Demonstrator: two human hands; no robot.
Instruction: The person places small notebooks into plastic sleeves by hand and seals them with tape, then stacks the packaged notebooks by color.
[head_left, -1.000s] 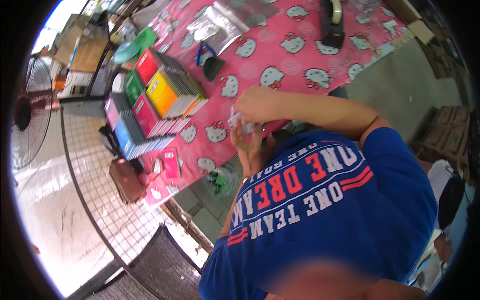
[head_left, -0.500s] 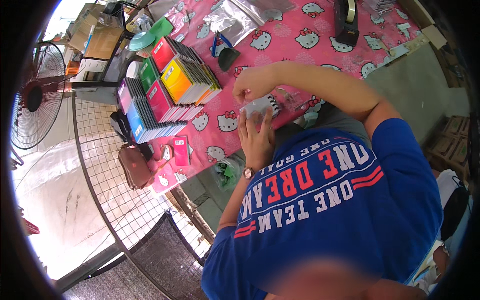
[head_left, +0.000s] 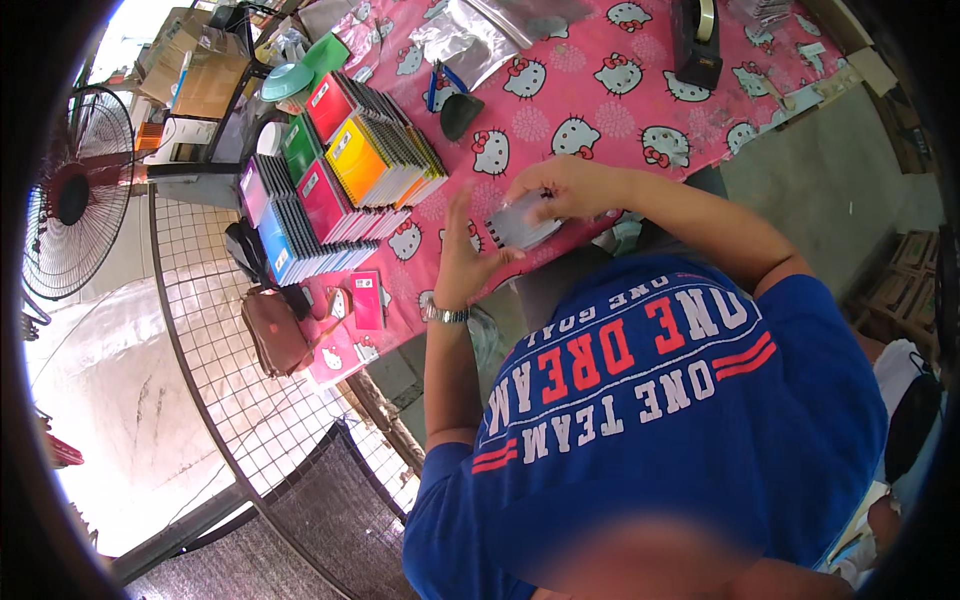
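My right hand [head_left: 560,185] reaches over the pink cat-print tablecloth [head_left: 600,100] and grips a small stack of silvery wrapped cards [head_left: 520,225] from above. My left hand [head_left: 462,255], a watch on its wrist, stands next to the stack's left side with the fingers spread upward and the thumb touching the stack. The stack sits at the table's near edge, just above my blue shirt.
Rows of upright coloured booklets [head_left: 340,180] fill the table's left part. Behind them are a green bowl [head_left: 300,75], silver bags [head_left: 470,35] and a black tape dispenser [head_left: 695,45]. A brown bag [head_left: 275,335] hangs at a wire mesh panel [head_left: 210,330]. A standing fan [head_left: 70,190] is at the far left.
The stack has gone from between both hands near my chest to the table edge. My left hand's fingers have spread apart. The view has shifted.
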